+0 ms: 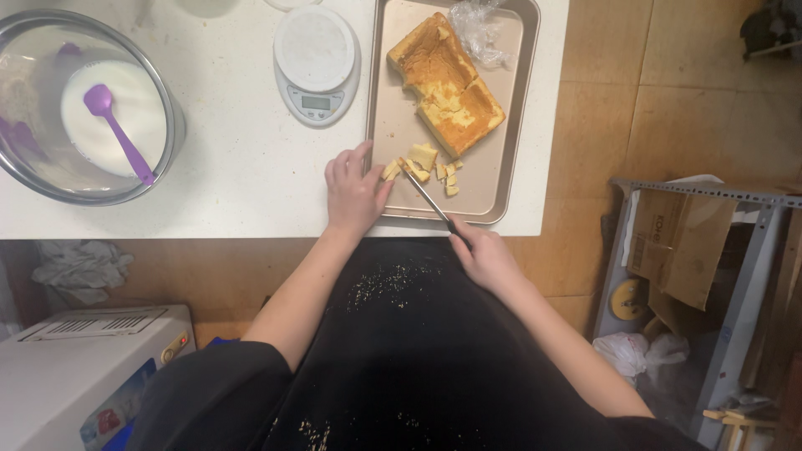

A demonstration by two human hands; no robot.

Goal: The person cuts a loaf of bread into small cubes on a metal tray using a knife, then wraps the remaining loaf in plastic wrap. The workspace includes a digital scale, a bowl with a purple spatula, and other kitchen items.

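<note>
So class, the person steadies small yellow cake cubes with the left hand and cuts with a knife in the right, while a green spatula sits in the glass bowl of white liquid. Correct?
Not quite: the spatula is purple, not green, as the head view shows. The rest holds: the left hand steadies the small yellow cake cubes, the right hand holds the knife, and the glass bowl holds white liquid.

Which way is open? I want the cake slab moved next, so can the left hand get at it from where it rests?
Probably yes. The left hand rests at the tray edge by the cake pieces; only those and the knife lie before the cake slab.
</note>
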